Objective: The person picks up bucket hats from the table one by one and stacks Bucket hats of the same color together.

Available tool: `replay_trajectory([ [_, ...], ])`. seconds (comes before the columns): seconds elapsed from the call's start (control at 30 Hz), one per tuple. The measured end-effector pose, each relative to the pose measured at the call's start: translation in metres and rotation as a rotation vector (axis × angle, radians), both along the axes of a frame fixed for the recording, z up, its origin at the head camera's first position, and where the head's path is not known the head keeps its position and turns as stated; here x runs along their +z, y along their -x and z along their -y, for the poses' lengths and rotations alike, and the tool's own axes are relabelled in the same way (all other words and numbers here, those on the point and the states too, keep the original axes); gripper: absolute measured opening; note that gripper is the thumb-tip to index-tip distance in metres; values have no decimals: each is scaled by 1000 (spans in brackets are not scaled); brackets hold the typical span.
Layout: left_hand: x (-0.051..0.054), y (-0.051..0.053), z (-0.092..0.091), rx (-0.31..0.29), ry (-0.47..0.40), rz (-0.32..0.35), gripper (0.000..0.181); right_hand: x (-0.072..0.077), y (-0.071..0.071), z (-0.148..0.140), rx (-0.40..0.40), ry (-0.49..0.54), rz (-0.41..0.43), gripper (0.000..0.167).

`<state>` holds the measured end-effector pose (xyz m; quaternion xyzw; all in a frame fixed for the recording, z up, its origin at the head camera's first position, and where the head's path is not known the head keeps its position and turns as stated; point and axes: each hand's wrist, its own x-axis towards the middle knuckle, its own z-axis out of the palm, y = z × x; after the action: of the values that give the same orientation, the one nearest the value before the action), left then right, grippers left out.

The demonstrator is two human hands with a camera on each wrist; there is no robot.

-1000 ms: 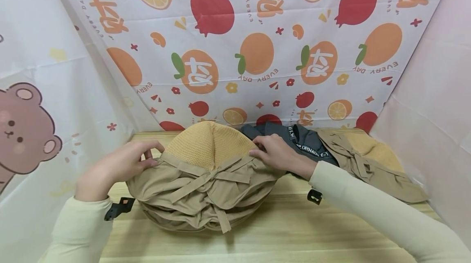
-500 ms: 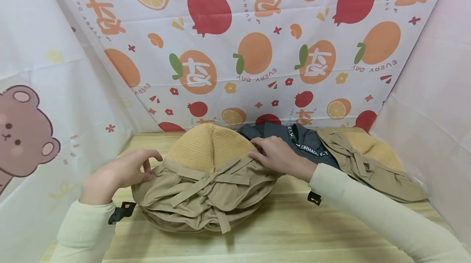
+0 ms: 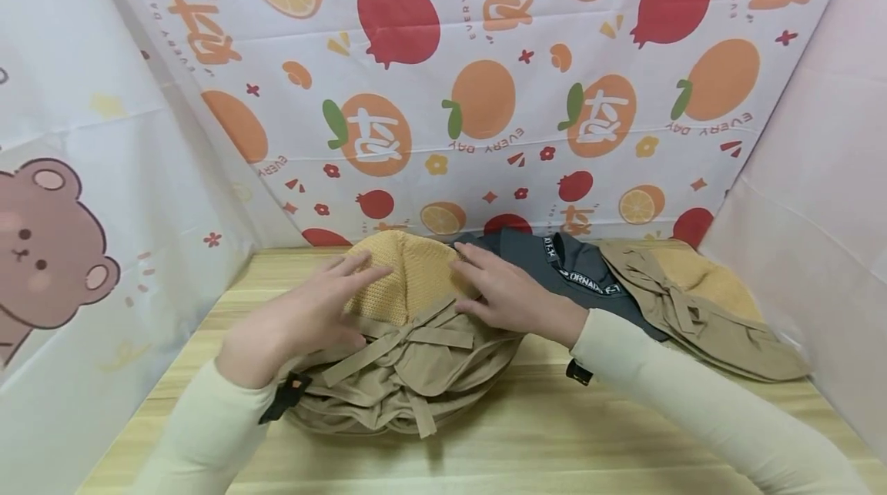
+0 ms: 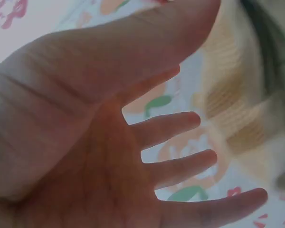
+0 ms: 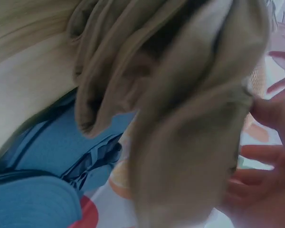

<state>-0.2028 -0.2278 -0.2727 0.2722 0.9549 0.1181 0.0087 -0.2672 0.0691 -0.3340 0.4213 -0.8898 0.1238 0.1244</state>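
printed cloth (image 3: 423,25) backs the table (image 3: 554,433), with side cloths (image 3: 162,141) at both ends; movement is bounded there, while wood shows in front of the hat and to its left, likely the best room for sliding or turning. the hat (image 3: 433,368) sits near mid-table, a little left, crown up, apparently several layers deep. judged light, soft, grippy, hard to break; the loose brim (image 3: 478,372) probably sags where unsupported. best hold: both sides at once, where brim meets crown (image 3: 423,272), layers gathered together. second hat (image 3: 714,318) lies at right, near the cloth; dark cap (image 3: 516,249) between the two, so little space that way. left hand (image 3: 305,318) has fingers spread, nothing in them, over the hat's left side. right hand (image 3: 506,291), fingers apart and nearly straight, is at the right side; thumb contact, cannot tell. bow (image 3: 402,335) at front could snag.
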Motion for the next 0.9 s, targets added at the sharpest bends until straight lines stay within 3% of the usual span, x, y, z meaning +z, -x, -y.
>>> replay_trajectory([
  [0.2,-13,7,-11,88,107,136,97,-6,-3,8,16,-138,218,79],
  [0.47,-21,15,-8,167,122,281,102,-21,7,7,7,-187,399,84],
  [0.77,-33,19,0,212,99,348,104,-34,23,9,26,-199,567,86],
  [0.9,-39,22,2,199,87,335,105,-39,28,8,20,-183,659,89],
])
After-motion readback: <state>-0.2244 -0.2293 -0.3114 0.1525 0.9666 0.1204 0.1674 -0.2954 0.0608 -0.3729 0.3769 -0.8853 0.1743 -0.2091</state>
